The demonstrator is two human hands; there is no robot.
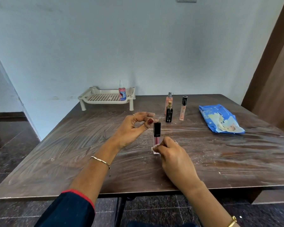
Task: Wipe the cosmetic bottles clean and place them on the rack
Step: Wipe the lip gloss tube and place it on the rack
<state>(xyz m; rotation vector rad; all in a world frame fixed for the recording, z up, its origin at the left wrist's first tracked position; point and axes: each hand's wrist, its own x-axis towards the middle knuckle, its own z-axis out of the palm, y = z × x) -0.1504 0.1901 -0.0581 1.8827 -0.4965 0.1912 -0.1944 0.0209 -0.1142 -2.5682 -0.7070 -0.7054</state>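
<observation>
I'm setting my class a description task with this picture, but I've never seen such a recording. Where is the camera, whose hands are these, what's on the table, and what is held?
No machine here: a person works with bare hands, and the single camera sits on their head, looking forward and down. On the brown table stand a pink perfume spray, a black bottle and a clear tube; a blue wipes pack lies to their right. At the far edge is a cream rack with a blue-labelled bottle already on it. Near the middle a lip gloss tube stands upright. The left hand touches its black cap with the fingertips; the right hand has a small white wipe in its grip, against the tube's base.
</observation>
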